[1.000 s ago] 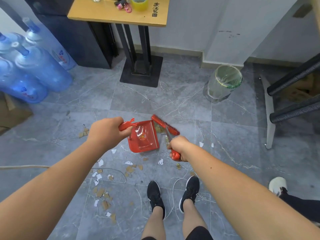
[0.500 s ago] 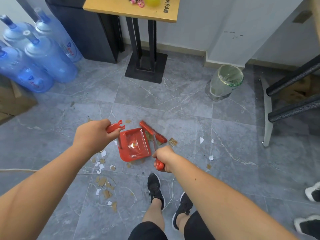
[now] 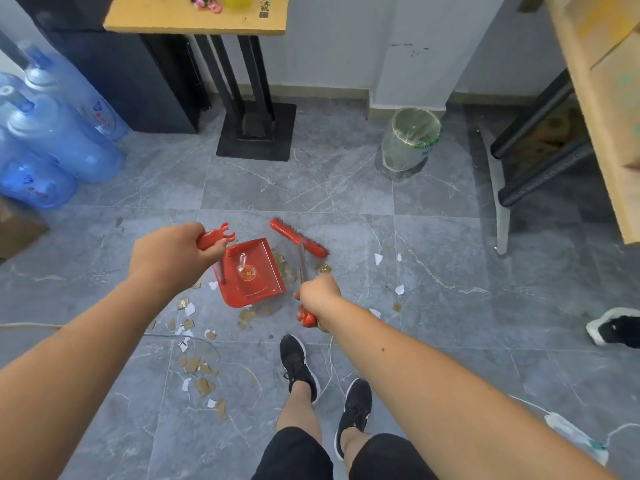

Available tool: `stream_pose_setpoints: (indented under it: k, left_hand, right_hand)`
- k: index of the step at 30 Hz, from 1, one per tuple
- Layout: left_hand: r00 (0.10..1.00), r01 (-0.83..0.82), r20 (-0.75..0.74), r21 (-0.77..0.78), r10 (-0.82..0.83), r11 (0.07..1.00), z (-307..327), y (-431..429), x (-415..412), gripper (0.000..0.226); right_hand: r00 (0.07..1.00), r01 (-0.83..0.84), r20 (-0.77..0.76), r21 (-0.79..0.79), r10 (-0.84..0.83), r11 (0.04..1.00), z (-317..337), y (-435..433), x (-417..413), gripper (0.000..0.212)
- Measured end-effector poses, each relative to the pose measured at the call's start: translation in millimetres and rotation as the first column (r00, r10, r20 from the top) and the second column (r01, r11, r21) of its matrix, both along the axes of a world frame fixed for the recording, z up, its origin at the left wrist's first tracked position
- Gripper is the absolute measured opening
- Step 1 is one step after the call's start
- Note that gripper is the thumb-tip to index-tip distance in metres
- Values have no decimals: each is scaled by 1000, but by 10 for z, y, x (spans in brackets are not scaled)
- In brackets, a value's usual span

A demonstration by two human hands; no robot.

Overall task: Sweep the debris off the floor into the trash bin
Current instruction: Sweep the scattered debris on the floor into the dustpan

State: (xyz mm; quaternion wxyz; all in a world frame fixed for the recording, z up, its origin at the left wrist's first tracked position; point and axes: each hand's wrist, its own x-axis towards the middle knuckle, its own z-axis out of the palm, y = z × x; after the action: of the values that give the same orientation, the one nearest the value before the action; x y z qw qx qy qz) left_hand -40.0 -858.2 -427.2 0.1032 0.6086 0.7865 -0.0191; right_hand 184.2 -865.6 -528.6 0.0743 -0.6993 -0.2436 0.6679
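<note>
Red dustpan (image 3: 252, 271), broom (image 3: 299, 237) held; trash bin (image 3: 405, 150) beyond, jugs (image 3: 59, 147) left.

Head view, steeply down at floor (image 3: 433, 306)

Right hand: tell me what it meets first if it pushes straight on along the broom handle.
The right hand would probably reach the brown cardboard scraps beside the red plastic dustpan, near the head of the red broom; depth is unclear.
</note>
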Motion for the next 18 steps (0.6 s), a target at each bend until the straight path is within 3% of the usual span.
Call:
stream_pose_setpoints:
  k: [6,12,18]
  left_hand:
    - [990,139,11,39,-139,990,174,177,862,51]
    - [962,268,30,75,-270,961,184,390,1697,51]
    - [921,382,60,60,-385,922,62,550,2390,50]
  right_hand:
    - [985,170,0,44,-171,984,98,93,832,27]
    - [912,402,-88,12,-400,915,332,190,1766,16]
    - [856,516,-52,9,-515,856,224,209,2608,11]
